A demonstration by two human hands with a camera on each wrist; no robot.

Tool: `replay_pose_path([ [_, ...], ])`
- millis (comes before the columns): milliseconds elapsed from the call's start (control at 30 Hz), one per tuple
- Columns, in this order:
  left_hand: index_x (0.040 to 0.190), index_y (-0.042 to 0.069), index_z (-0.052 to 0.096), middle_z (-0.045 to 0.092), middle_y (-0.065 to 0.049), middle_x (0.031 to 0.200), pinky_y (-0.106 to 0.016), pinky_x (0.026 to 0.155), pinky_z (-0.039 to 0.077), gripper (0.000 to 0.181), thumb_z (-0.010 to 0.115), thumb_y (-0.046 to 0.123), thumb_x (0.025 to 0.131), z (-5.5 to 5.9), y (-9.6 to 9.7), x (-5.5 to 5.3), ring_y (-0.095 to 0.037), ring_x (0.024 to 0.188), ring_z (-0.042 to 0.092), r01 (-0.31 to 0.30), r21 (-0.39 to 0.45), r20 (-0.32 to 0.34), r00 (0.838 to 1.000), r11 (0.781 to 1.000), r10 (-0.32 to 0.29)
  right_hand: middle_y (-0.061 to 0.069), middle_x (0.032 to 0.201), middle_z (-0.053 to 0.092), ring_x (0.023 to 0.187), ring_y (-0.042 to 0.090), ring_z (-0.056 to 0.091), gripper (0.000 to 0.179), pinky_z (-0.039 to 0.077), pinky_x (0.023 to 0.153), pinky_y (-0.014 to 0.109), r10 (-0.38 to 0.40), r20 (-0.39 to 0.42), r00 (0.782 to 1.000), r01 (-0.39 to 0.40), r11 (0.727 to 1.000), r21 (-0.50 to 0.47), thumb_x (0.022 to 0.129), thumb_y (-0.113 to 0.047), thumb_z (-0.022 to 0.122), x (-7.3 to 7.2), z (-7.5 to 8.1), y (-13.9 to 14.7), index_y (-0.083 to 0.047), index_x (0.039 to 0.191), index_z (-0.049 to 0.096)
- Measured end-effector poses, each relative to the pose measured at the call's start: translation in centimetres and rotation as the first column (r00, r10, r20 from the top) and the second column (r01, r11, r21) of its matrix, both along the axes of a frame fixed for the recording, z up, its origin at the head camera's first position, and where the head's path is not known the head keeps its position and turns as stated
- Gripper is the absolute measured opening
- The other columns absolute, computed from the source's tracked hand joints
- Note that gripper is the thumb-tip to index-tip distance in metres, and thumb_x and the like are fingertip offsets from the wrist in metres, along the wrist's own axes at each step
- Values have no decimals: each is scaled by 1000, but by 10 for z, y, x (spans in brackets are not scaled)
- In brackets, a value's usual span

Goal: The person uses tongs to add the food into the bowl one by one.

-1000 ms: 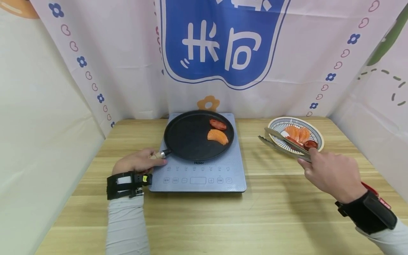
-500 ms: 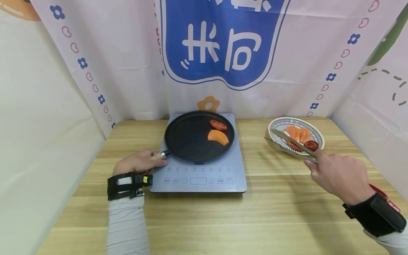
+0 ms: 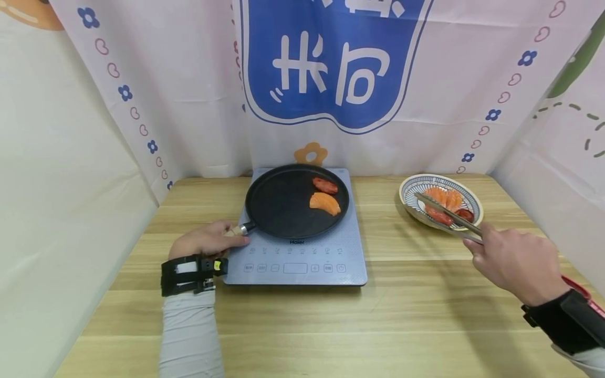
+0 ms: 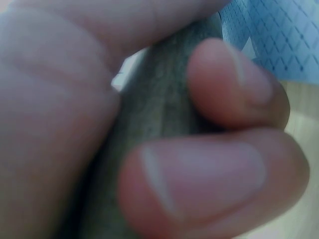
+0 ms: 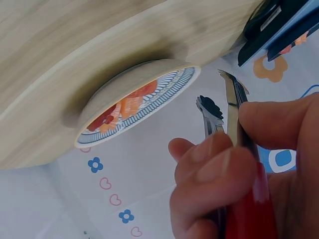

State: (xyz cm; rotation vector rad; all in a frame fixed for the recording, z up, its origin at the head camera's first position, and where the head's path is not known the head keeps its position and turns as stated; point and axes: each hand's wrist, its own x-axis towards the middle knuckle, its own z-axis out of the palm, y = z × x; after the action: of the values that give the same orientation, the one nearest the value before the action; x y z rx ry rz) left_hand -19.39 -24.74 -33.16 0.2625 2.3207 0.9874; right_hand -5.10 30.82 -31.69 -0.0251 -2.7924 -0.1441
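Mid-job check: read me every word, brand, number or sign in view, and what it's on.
"Haier": on the cooktop, just below the pan.
"−": cooktop button, left of the display.
"+": cooktop button, right of the display.
Power symbol: rightmost button.
Other cooktop labels: too small to read.
White characters on the blue banner: large but stylised, partly cut off; can't read them surely.
Numbers: none readable.

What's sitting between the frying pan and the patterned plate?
A narrow strip of the cooktop and then bare wooden table separate the pan from the plate; the head view shows this.
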Motion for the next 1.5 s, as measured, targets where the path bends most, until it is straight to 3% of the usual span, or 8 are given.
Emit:
replay_pose_path([
  [233,124,4,58,52,5,66,-24,53,42,38,65,36,104,-1,-1,1,-10,56,49,14,14,-6,1000,1000,-14,3,48,37,39,29,39,43,27,37,43,12,-48,999,-13,1000,-3,94,-34,69,0,-4,5,-8,68,46],
  [467,124,4,58,53,4,66,-25,54,43,39,66,37,104,0,0,0,-10,57,50,5,2,-4,1000,1000,-5,2,48,37,40,29,38,43,28,36,43,3,-29,1000,-3,1000,3,95,-33,68,-1,-9,11,-8,69,46],
  [667,125,4,57,53,4,67,-24,55,43,40,66,37,104,1,1,0,-10,58,50,-7,0,6,1000,1000,7,2,47,34,38,28,35,44,27,37,42,-2,-88,996,6,999,49,92,-30,69,-2,-11,15,-7,65,44],
  [1067,120,5,58,53,3,67,-25,55,43,37,66,37,104,1,1,0,-11,58,50,-5,-13,-1,1000,1000,5,3,47,36,39,30,38,45,29,36,46,-27,-55,998,29,999,37,93,-27,68,-3,-10,21,-8,63,41],
  [1333,122,5,58,53,4,67,-25,56,43,39,66,38,104,1,0,0,-11,58,50,-10,-15,0,1000,1000,10,4,45,33,36,29,34,46,27,35,47,9,-146,989,-1,998,60,90,-24,71,-3,-15,23,-7,61,40],
  [1500,122,4,58,53,4,67,-25,56,43,39,66,38,104,1,1,0,-11,59,50,2,-21,-12,1000,1000,-2,4,46,34,37,29,35,45,28,35,48,-1,-114,993,9,998,69,91,-23,71,-4,-15,24,-6,62,41],
])
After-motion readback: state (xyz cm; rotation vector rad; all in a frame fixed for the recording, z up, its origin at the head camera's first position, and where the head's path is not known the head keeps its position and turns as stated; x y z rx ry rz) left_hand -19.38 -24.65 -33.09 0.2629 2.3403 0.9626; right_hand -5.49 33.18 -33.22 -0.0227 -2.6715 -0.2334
